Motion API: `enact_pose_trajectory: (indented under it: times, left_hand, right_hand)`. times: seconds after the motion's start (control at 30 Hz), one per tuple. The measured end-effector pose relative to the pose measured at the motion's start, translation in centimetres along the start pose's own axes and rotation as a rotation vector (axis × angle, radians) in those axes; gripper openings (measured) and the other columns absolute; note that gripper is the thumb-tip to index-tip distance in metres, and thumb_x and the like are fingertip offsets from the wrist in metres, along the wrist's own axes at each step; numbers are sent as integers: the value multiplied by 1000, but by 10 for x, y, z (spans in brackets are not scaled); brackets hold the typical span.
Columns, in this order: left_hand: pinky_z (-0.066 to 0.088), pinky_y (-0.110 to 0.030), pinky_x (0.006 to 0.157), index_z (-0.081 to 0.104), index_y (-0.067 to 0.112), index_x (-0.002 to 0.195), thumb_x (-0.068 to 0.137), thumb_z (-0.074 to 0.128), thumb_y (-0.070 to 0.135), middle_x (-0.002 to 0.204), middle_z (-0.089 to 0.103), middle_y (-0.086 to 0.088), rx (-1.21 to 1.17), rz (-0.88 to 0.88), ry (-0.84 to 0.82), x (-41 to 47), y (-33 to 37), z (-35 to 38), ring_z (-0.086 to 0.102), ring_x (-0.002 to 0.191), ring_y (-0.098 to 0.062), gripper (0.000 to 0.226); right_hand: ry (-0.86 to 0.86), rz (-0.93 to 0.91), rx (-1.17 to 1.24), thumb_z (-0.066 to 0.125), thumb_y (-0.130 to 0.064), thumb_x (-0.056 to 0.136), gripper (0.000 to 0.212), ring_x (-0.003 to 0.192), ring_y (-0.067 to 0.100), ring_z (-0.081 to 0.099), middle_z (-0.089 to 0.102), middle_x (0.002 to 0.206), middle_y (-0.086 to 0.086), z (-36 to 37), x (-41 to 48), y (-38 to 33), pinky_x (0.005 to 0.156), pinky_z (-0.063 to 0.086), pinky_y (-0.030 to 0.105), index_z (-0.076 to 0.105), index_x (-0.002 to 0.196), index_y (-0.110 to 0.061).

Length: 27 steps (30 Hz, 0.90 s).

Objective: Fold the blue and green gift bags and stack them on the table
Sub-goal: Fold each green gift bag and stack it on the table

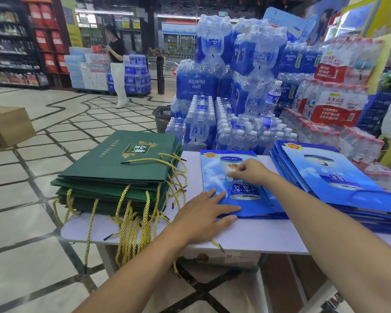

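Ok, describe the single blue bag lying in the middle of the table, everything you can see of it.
The blue gift bag lies folded flat on the white table, between the green stack and the blue stack. It looks like glossy paper printed with sky, clouds and a dark blue label, upside down from here. The left hand presses its near left corner with straight fingers; the right hand rests on its middle, fingers bent, and whether it pinches anything is unclear.

Bare left hand [203,219], bare right hand [251,172]; forearms bare, nails short.
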<state>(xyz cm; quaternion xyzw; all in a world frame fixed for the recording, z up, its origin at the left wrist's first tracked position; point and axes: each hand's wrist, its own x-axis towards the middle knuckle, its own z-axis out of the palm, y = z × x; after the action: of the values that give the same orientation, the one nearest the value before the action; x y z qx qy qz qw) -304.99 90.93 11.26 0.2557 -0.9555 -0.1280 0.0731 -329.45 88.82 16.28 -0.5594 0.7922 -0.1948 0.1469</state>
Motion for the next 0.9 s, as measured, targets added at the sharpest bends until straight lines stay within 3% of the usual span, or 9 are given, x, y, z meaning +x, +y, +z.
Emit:
enact_pose_trajectory:
  times: [0.1, 0.13, 0.2, 0.27, 0.33, 0.47, 0.63, 0.77, 0.9]
  left_hand:
    - [21, -41, 125, 37, 63, 147, 104, 24, 68, 169, 24, 11, -39, -23, 23, -3, 0, -1, 8, 158, -13, 45]
    - [22, -40, 125, 40, 62, 146, 105, 24, 66, 168, 26, 11, -48, -25, 30, -4, 1, -1, 10, 158, -12, 45]
    - [22, -38, 124, 45, 58, 146, 107, 24, 61, 167, 30, 9, -57, -24, 51, -4, 2, -1, 13, 157, -12, 44]
    - [25, -37, 123, 50, 52, 144, 108, 26, 56, 163, 38, 10, -63, -25, 78, -1, 1, -1, 18, 156, -12, 44]
    - [34, -36, 115, 55, 42, 139, 108, 30, 52, 150, 52, 12, -57, -33, 133, 1, 1, 0, 30, 150, -12, 41]
    - [47, -37, 102, 53, 33, 135, 106, 39, 50, 136, 59, 13, -96, -104, 194, 1, 3, -4, 51, 131, -11, 37]
    - [51, -45, 97, 50, 30, 140, 106, 41, 46, 136, 61, 6, -100, -206, 154, 23, 11, -16, 56, 124, -19, 39]
    - [42, -49, 109, 41, 22, 153, 107, 38, 39, 152, 48, -6, 48, -237, 163, 76, 8, -22, 41, 140, -29, 50]
    - [14, -55, 125, 26, 26, 161, 108, 28, 46, 171, 17, -8, 46, -360, 95, 130, -15, -13, 8, 158, -31, 56]
  right_hand:
    - [84, 9, 22, 65, -44, 97, 44, 60, 18, 52, 57, 51, -9, 1, -10, 2, 55, 36, 31, 74, 82, -4]
    - [105, -1, 29, 62, -46, 98, 43, 68, 19, 59, 64, 62, -8, 4, -18, 4, 60, 42, 32, 74, 87, -6]
    - [126, -27, -42, 55, -57, 97, 41, 103, 26, 65, 72, 104, 0, 13, -40, 12, 85, 51, 38, 75, 105, -21]
    - [70, 2, -218, 44, -68, 97, 56, 135, 28, 47, 53, 146, 1, 22, -60, 19, 108, 42, 45, 59, 138, -34]
    - [29, 26, -313, 33, -74, 97, 69, 150, 25, 28, 31, 163, -2, 28, -74, 23, 118, 29, 45, 37, 155, -37]
    - [24, 5, -359, 23, -80, 94, 78, 157, 20, 8, 13, 171, -4, 36, -84, 25, 125, 9, 50, 19, 161, -40]
    - [13, 3, -380, 19, -83, 91, 83, 157, 22, 6, 10, 171, -3, 43, -85, 27, 126, 7, 54, 16, 161, -38]
    - [18, -6, -388, 17, -83, 92, 83, 157, 24, 7, 12, 171, -2, 43, -84, 27, 125, 8, 55, 16, 161, -37]
    - [21, -10, -385, 17, -83, 91, 83, 157, 23, 5, 10, 171, -2, 45, -85, 26, 125, 7, 56, 17, 161, -37]
